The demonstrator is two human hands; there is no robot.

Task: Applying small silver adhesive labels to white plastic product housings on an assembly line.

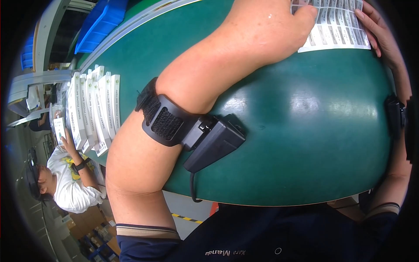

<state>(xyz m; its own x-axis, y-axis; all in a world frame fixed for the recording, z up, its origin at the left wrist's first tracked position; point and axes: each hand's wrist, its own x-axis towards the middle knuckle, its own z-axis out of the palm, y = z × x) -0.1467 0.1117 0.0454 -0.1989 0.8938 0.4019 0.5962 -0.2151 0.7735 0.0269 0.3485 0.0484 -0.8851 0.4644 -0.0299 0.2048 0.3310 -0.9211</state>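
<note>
A white sheet of small printed labels [335, 32] lies at the far right of the green table [270, 166], its top cut off by the picture's edge. My left hand [279, 26] grips its left side, with the thumb over the labels. On the opposite side my right hand [377, 28] pinches the sheet's edge between thumb and fingers. Part of each hand's fingers is hidden or out of the picture. Each forearm carries a black strapped device; the left device [214, 139] has a cable hanging down.
Several slim white boxes [98, 109] stand in rows at the table's left end. Past them a co-worker in a white shirt [78, 183] holds a white box [59, 131]. Blue plastic bins [100, 24] sit beyond the metal rail [126, 26] at the far left.
</note>
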